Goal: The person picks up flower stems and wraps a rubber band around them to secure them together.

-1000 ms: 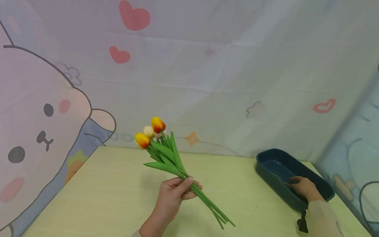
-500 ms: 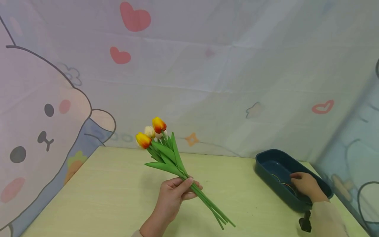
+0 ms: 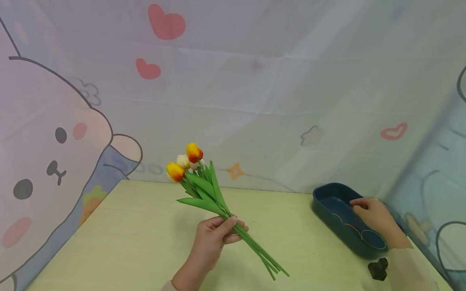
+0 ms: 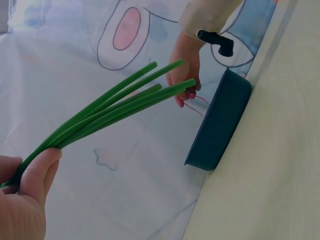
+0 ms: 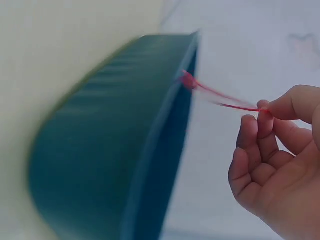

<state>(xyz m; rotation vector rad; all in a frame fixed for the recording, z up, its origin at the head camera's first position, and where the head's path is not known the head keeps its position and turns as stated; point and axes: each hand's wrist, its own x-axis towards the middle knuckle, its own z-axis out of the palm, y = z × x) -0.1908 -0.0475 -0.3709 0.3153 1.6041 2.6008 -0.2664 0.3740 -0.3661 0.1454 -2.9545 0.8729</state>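
Several tulips (image 3: 204, 186): left hand (image 3: 215, 239) pinching.
Red band (image 5: 236, 106): right hand (image 5: 282, 157) pinching above bin (image 5: 100, 135), which could be snagging it loose.

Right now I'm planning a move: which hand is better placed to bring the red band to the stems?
Probably the right hand: it pinches the red band near the container, while the left hand grips the stems.

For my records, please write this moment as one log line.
left hand: grips tulips | right hand: pinches red band over blue container
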